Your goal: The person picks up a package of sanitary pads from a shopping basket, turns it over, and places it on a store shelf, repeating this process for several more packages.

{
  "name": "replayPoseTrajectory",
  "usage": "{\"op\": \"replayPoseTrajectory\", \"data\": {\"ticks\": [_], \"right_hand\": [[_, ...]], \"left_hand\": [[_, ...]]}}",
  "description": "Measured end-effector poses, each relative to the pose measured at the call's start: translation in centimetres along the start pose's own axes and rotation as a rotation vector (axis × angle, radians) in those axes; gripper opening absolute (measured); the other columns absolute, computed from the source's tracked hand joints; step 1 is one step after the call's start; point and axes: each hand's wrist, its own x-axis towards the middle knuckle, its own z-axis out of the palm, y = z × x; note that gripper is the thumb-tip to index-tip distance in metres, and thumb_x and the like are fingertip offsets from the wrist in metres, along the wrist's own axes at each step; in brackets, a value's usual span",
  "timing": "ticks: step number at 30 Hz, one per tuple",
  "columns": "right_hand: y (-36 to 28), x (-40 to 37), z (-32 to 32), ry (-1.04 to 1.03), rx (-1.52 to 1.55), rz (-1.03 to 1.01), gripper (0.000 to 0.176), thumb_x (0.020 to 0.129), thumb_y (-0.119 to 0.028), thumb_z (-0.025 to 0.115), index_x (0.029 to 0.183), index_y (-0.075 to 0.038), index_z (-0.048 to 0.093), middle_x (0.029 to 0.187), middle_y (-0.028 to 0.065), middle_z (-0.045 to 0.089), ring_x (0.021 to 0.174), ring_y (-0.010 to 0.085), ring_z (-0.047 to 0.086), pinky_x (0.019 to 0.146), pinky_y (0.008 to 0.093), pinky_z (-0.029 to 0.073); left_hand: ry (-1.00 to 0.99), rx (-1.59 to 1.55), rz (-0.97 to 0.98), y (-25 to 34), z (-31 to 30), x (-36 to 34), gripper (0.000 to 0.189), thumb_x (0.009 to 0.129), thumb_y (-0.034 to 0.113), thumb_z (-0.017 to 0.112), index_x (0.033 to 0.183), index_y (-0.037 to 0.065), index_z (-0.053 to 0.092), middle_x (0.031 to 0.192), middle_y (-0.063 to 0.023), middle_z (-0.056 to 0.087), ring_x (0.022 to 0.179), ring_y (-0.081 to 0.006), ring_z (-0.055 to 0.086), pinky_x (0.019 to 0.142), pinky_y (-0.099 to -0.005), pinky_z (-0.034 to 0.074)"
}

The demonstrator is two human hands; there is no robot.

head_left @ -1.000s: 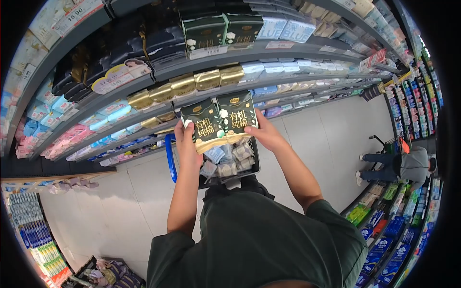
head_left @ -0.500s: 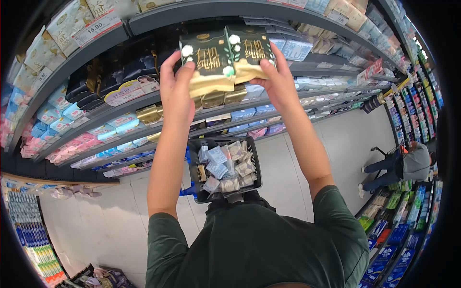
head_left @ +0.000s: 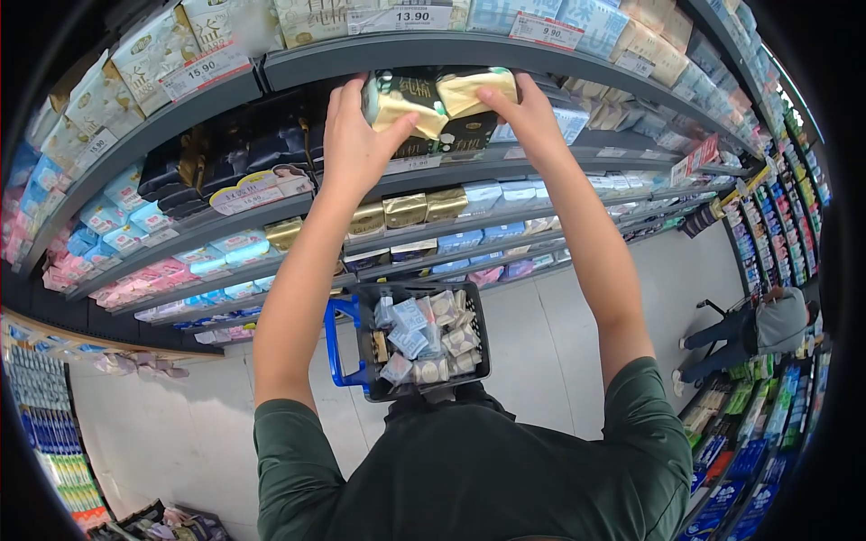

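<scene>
My left hand (head_left: 356, 135) grips the outer side of a dark green and gold soft pack (head_left: 408, 115), thumb on its gold end. Pressed against it is a second pack of the same kind (head_left: 465, 94), with my right hand (head_left: 529, 117) closed on its far side. Both packs are at the shelf, above matching dark green packs (head_left: 466, 135) with gold lettering. Their gold ends face me; the backs of the packs are hidden.
Below my arms stands a black basket (head_left: 484, 356) with a blue handle (head_left: 332, 347), holding several small packs. Dark packs (head_left: 230, 135) fill the shelf to the left. A shelf edge with price labels (head_left: 397, 18) runs above. A person (head_left: 778, 320) stands at right.
Both hands have carried the two packs forward onto the shelf, tipping them so the gold ends face me more. Matching packs beneath have come into view.
</scene>
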Motion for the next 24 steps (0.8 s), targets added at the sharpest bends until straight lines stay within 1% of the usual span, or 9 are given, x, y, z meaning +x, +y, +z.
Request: {"op": "replayPoseTrajectory", "data": {"ticks": [2,3,6,8,10,11,14,17,24], "right_hand": [[1.3,1.7,-0.1,0.115,-0.362,-0.230,0.066,0.082,-0.048,0.068,0.119,0.005,0.055,0.106,0.0196,0.066,0.097,0.0277,0.064,0.082,0.0346,0.049],[0.8,1.8,0.0,0.115,-0.531,-0.185,0.071,0.082,-0.056,0.062,0.118,0.005,0.057,0.107,0.0246,0.065,0.102,0.0360,0.062,0.089,0.0386,0.046],[1.3,2.8,-0.5,-0.030,-0.553,-0.031,0.071,0.083,-0.056,0.060,0.122,0.004,0.056,0.109,0.0255,0.064,0.102,0.0380,0.062,0.089,0.0389,0.046],[1.8,2.8,-0.7,-0.026,-0.570,0.014,0.070,0.084,-0.051,0.062,0.127,0.003,0.053,0.114,0.0252,0.063,0.104,0.0366,0.061,0.091,0.0386,0.046],[3.3,2.6,-0.4,0.131,-0.384,-0.270,0.068,0.084,-0.045,0.064,0.131,0.002,0.049,0.119,0.0243,0.061,0.107,0.0349,0.061,0.091,0.0383,0.046],[4.1,3.0,-0.6,0.146,-0.385,-0.307,0.066,0.086,-0.040,0.064,0.135,0.000,0.046,0.121,0.0219,0.060,0.108,0.0314,0.060,0.093,0.0364,0.045],[3.7,2.7,-0.2,0.038,-0.234,-0.246,0.064,0.087,-0.038,0.063,0.135,0.000,0.046,0.119,0.0201,0.061,0.105,0.0280,0.061,0.093,0.0338,0.045],[4.5,3.2,-0.1,-0.015,-0.255,-0.241,0.061,0.089,-0.035,0.063,0.135,0.000,0.046,0.117,0.0179,0.062,0.103,0.0240,0.061,0.092,0.0316,0.045],[4.1,3.2,-1.2,-0.012,-0.193,-0.215,0.052,0.090,-0.026,0.063,0.133,0.001,0.050,0.117,0.0159,0.062,0.101,0.0195,0.060,0.090,0.0294,0.045]], "left_hand": [[0.036,0.007,0.028,-0.7,0.6,1.1,0.073,0.075,0.036,0.076,0.129,-0.003,0.047,0.124,-0.0217,0.052,0.115,-0.0371,0.051,0.098,-0.0403,0.041],[0.065,0.011,0.041,-1.3,1.0,1.5,0.072,0.076,0.036,0.074,0.130,-0.003,0.047,0.123,-0.0228,0.053,0.114,-0.0378,0.052,0.098,-0.0409,0.041],[0.058,0.061,0.034,-2.8,1.6,2.0,0.071,0.079,0.040,0.071,0.129,-0.005,0.047,0.121,-0.0262,0.054,0.115,-0.0401,0.052,0.098,-0.0424,0.041],[-0.036,0.123,-0.038,-3.3,1.5,1.6,0.074,0.079,0.043,0.071,0.129,-0.007,0.046,0.120,-0.0280,0.054,0.116,-0.0411,0.051,0.098,-0.0426,0.040],[-0.057,0.160,-0.078,-3.2,1.2,1.2,0.077,0.079,0.043,0.071,0.130,-0.008,0.044,0.121,-0.0285,0.055,0.117,-0.0407,0.051,0.099,-0.0420,0.041],[-0.066,0.169,-0.068,-3.3,1.2,1.1,0.079,0.078,0.043,0.072,0.131,-0.008,0.043,0.121,-0.0286,0.054,0.117,-0.0404,0.051,0.098,-0.0419,0.041],[-0.095,0.208,-0.076,-2.5,1.1,0.8,0.082,0.078,0.044,0.073,0.133,-0.007,0.040,0.121,-0.0284,0.053,0.116,-0.0401,0.052,0.097,-0.0421,0.042],[-0.112,0.259,-0.095,-2.3,1.4,0.9,0.083,0.077,0.045,0.073,0.132,-0.007,0.039,0.121,-0.0276,0.052,0.113,-0.0403,0.053,0.095,-0.0430,0.044],[-0.158,0.334,-0.098,-2.0,2.0,1.3,0.079,0.078,0.046,0.072,0.129,-0.006,0.042,0.117,-0.0277,0.053,0.105,-0.0409,0.056,0.088,-0.0462,0.047]]}}
